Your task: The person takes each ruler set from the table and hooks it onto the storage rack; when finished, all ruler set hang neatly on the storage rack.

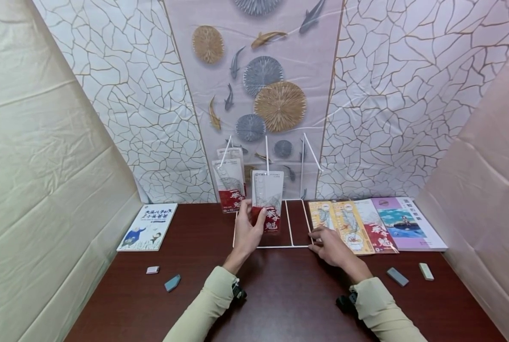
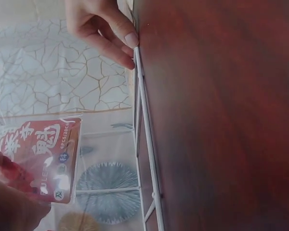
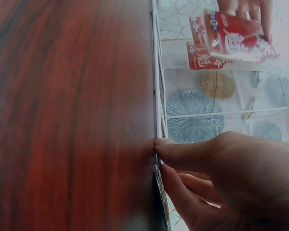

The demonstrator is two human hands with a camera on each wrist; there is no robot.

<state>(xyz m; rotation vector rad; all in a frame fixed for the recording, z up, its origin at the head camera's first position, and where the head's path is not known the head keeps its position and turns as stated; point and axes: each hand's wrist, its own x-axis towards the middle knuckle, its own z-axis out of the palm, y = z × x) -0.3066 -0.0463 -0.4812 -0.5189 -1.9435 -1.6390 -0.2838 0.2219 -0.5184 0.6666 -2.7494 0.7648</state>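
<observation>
Near the back edge of the desk (image 1: 280,289), my left hand (image 1: 248,232) pinches a packet (image 1: 268,190) at the middle hook (image 1: 267,153); my right hand (image 1: 332,247) grips the near right corner of the rack (image 1: 276,247), bracing that should help threading.

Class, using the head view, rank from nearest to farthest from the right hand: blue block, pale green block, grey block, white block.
1. Grey block, right of the hand.
2. Pale green block, farther right.
3. Blue block, left side.
4. White block, farther left.
</observation>
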